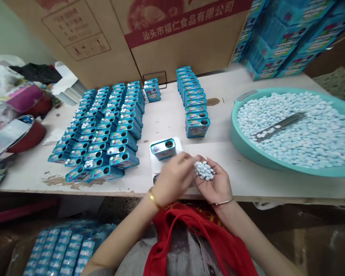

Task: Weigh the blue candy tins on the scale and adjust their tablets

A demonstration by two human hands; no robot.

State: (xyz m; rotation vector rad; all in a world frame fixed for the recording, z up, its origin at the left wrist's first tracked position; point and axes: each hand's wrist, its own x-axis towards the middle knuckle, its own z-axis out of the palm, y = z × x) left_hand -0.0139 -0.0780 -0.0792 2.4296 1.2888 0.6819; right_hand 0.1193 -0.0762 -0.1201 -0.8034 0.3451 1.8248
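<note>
**Hands over table edge — candies cupped in right hand**

Right hand (214,188) cupped palm-up, grasping a small heap of pale blue candies (204,170); left hand (172,180) bunched, fingertips just beside the heap — whether they pinch anything, cannot tell. Nearest, a blue tin (163,149) lies on a white sheet (156,165), round opening showing. Beyond, ranks of matching tins (109,126) stand on the table (28,172). To the right, a teal basin (241,142) full of candies, a metal strip (278,125) lying on them.
</note>
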